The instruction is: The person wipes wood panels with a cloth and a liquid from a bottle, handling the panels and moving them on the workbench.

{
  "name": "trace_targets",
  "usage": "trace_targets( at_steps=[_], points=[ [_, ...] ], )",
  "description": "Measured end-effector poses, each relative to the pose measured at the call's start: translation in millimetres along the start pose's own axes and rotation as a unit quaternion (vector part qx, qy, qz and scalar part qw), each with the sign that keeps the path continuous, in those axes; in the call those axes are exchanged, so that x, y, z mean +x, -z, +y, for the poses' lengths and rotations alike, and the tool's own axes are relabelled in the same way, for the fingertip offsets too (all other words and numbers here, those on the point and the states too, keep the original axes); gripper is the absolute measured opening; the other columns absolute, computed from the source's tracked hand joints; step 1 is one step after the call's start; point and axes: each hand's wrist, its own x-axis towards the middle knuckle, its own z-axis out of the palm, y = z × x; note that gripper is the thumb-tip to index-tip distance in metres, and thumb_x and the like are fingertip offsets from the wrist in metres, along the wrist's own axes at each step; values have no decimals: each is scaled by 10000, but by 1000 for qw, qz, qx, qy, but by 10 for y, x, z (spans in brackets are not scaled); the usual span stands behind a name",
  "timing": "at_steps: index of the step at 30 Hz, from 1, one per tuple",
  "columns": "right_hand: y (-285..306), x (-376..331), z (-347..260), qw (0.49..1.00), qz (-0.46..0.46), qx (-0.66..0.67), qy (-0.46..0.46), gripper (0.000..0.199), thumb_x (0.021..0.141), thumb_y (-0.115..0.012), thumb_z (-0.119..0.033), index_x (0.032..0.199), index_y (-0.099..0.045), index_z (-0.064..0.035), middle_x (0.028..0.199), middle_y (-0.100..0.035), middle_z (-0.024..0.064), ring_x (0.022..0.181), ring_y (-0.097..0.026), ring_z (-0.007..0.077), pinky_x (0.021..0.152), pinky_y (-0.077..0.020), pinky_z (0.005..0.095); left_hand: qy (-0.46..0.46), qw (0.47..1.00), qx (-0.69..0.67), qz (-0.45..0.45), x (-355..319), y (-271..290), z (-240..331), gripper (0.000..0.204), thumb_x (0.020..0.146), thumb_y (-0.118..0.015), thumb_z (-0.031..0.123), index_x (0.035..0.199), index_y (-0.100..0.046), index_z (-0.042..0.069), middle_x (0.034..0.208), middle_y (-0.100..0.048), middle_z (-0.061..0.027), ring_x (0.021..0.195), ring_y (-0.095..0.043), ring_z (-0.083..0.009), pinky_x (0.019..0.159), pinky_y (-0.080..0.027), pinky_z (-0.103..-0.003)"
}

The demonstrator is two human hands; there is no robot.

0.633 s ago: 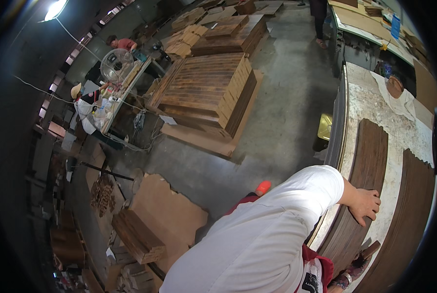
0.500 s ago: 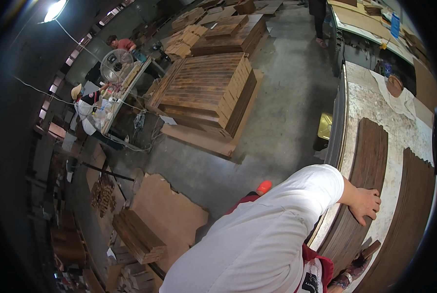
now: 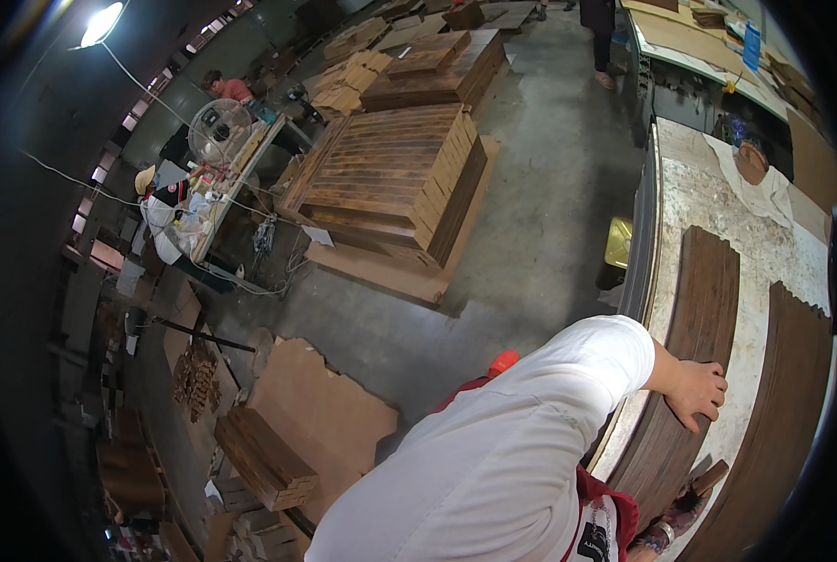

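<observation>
1. The person's left hand point(image 3: 696, 389), reaching from a white short sleeve point(image 3: 568, 375), lies across a long stack of dark brown wooden strips point(image 3: 706, 290); its fingers are bent over the strips' outer edge, gripping them.
2. That stack lies lengthwise on a worn, whitish tabletop point(image 3: 685, 178), near its left edge.
3. The right hand point(image 3: 683, 512), dark and patterned beyond a pale wristband point(image 3: 666, 531), is low in the view, beside a small brown block point(image 3: 712, 477); whether its fingers are closed on the block, one cannot tell.
4. A second row of dark brown wooden strips point(image 3: 780, 384) lies apart, farther right on the tabletop.
5. Toward the far end, a round brown object point(image 3: 752, 161) rests on a crumpled white cloth point(image 3: 754, 192).
6. Left of the table, a large pile of brown wooden boards point(image 3: 386, 169) stands on the grey floor point(image 3: 521, 225).
</observation>
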Motion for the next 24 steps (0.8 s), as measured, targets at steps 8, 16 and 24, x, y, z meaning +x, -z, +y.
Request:
trace_targets(
  at_steps=[8,16,24],
  points=[
    [779,446,262,948,-152,-251,123,405,939,-444,-189,1326,-465,-72,1113,-571,48,952,-549,187,821,-455,297,-5,1000,-4,7,28,-10,7,445,844,-576,550,1075,-678,184,1095,-616,-51,1154,-473,-262,998,-299,-482],
    [293,101,14,986,-75,-144,48,514,917,-442,-81,1428,-390,-70,1280,-547,85,1104,-554,230,923,-456,332,3,1000,2,3,9,0,13,447,855,-563,549,1082,-678,182,1109,-618,-49,1157,-477,-261,1009,-298,-478],
    [298,94,59,973,-86,-195,85,515,890,-480,-12,1399,-413,-52,1232,-570,64,1052,-569,200,883,-469,309,9,1000,-7,-5,19,28,15,447,856,-559,548,1073,-683,177,1106,-621,-54,1161,-477,-262,1012,-294,-479]
  ],
)
